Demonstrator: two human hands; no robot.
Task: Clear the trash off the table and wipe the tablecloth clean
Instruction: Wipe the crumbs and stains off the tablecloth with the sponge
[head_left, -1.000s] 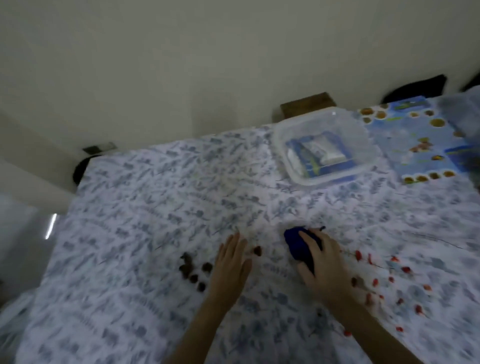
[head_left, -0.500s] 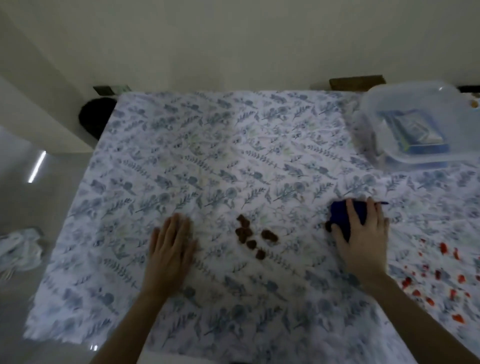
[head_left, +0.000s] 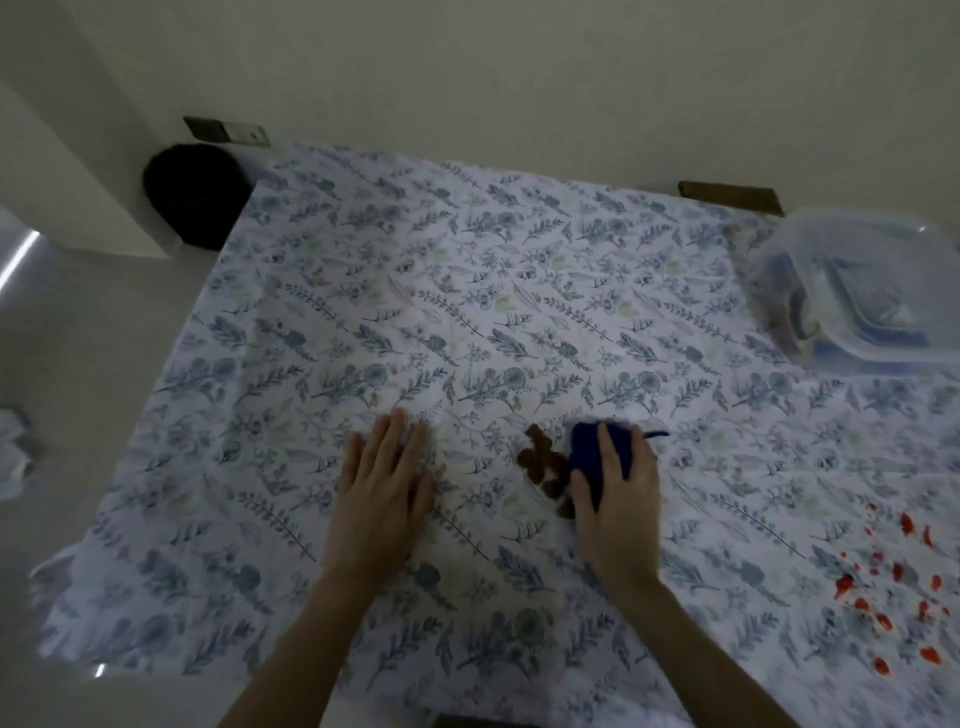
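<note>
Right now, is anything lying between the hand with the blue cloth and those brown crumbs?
Nothing visible: the blue cloth under the right hand already meets the brown crumbs. The left hand lies flat beyond them.

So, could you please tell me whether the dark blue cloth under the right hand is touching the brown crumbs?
Touching: in the head view the dark blue cloth butts against the brown crumbs, with no tablecloth visible between them.

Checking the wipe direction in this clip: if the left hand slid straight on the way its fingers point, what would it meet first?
Nothing close, it seems. The left hand lies flat, fingers aimed at the far edge; only bare tablecloth lies ahead. The brown crumbs sit off to its right.
</note>
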